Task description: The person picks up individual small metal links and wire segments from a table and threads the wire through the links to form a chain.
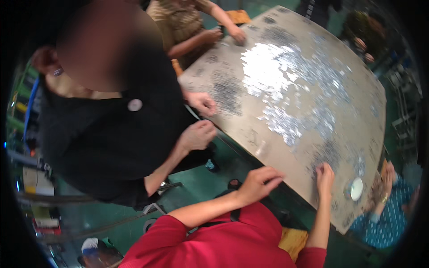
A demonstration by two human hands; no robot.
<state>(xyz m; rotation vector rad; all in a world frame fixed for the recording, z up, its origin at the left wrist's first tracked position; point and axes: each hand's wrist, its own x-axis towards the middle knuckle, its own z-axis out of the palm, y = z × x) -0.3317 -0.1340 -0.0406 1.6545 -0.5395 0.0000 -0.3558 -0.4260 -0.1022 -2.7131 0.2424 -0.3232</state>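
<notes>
My left hand (259, 185) hovers at the near edge of the tan table (279, 163), thumb and fingers drawn together in a pinch. Whatever may be between those fingertips is too small to make out. On the tabletop to the right, my right hand (325, 177) has its fingers bent together at the near side of a scatter of small dark pieces (328, 153). Anything in its grip is hidden. Beyond both hands spreads a large heap of shiny silver pieces (268, 73), with a smaller silver patch (286, 127) closer to me.
A white cup (356, 189) lies tilted right of my right hand. On my left stands a person in black (107, 147), hands at the table edge. More people sit around the far and right sides. Another dark scatter (225, 94) lies at the left edge.
</notes>
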